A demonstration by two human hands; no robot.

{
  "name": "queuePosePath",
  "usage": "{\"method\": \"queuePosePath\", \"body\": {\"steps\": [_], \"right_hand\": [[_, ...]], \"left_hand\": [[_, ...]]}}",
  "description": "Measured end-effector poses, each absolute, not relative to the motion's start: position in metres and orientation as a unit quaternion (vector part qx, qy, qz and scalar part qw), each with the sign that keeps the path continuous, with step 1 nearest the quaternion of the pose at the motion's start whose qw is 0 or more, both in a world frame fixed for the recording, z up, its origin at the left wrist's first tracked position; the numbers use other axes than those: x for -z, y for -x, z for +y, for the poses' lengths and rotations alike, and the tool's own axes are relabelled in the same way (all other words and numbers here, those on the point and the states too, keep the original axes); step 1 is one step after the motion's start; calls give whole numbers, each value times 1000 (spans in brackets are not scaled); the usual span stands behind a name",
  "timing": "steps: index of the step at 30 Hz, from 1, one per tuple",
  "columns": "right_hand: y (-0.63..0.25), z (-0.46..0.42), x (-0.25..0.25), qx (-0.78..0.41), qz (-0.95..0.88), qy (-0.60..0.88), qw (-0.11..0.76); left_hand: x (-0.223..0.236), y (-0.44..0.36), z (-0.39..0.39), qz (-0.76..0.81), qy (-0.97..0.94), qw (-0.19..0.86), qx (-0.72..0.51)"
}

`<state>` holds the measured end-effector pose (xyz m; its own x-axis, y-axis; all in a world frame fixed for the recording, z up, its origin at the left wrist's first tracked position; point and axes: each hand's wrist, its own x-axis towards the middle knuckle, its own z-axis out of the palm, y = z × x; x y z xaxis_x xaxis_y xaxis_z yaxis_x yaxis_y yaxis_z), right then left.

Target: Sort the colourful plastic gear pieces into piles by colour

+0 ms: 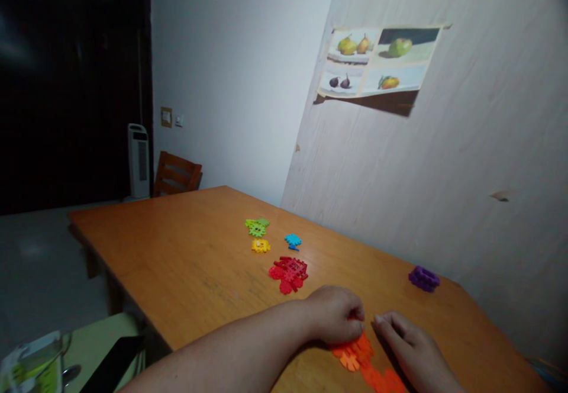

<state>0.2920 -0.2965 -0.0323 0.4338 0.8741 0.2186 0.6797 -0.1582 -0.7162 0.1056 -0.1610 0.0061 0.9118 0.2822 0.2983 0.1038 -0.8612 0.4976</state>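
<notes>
My left hand (337,313) reaches across the table with its fingers curled down at the top of a pile of orange plastic pieces (350,358). Whatever its fingertips grip is hidden under the hand. Just right of the pile, my right hand (410,345) hovers low with its fingers loosely bent and slightly apart, and nothing shows in it. More orange-red pieces (382,380) lie between the two forearms, cut off by the bottom edge. Beyond my left hand sits a cluster of red flower-shaped and notched pieces (288,273).
Farther back on the wooden table (199,251) are green pieces (257,227), yellow pieces (261,245) and blue pieces (293,240). Purple pieces (423,279) lie at the right by the wall. A chair (177,171) stands behind; a pale green seat (100,342) holds a dark flat object.
</notes>
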Motion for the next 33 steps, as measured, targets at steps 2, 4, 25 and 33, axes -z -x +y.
{"method": "queuePosePath", "body": {"steps": [2,4,25,33], "right_hand": [[-296,-295,35,-130,-517,753,386],[-300,-294,37,-138,-510,754,391],[-307,-292,34,-83,-480,785,383],[-297,-292,30,-58,-486,778,394]], "left_hand": [[-5,-107,-160,107,-945,247,-186],[-3,-109,-159,115,-942,250,-194],[-6,-107,-131,202,-896,269,-289],[-8,-105,-129,205,-894,277,-287]]}}
